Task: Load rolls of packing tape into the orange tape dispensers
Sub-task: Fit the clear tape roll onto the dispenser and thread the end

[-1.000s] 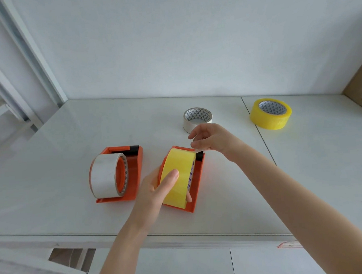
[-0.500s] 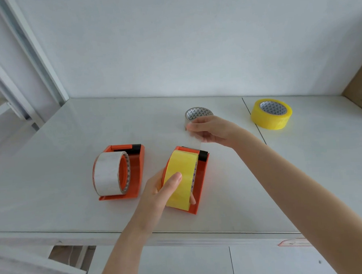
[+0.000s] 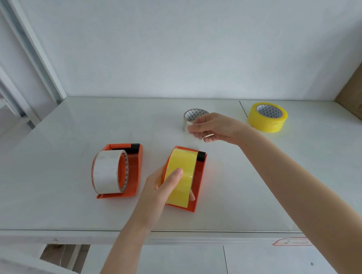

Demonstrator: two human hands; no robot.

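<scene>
Two orange tape dispensers lie on the white table. The left dispenser [image 3: 134, 175] carries a white tape roll [image 3: 106, 172]. The right dispenser [image 3: 199, 182] carries a yellow tape roll [image 3: 183, 164], and my left hand [image 3: 160, 190] grips that roll with the thumb across its face. My right hand [image 3: 215, 126] hovers beyond this dispenser's black cutter end [image 3: 201, 156], fingers pinched on a thin, glossy tape end [image 3: 208, 135]. It partly hides a loose clear tape roll [image 3: 192, 115]. A loose yellow roll [image 3: 267, 117] lies flat at the back right.
The white table [image 3: 71, 142] ends at a front edge close to me and meets a white wall behind. A cardboard box [image 3: 360, 98] leans at the far right. A white metal frame [image 3: 31, 50] stands at the back left.
My right hand has moved from the right dispenser's cutter end back towards the clear roll, staying pinched. My left hand has kept its grip on the yellow roll.
</scene>
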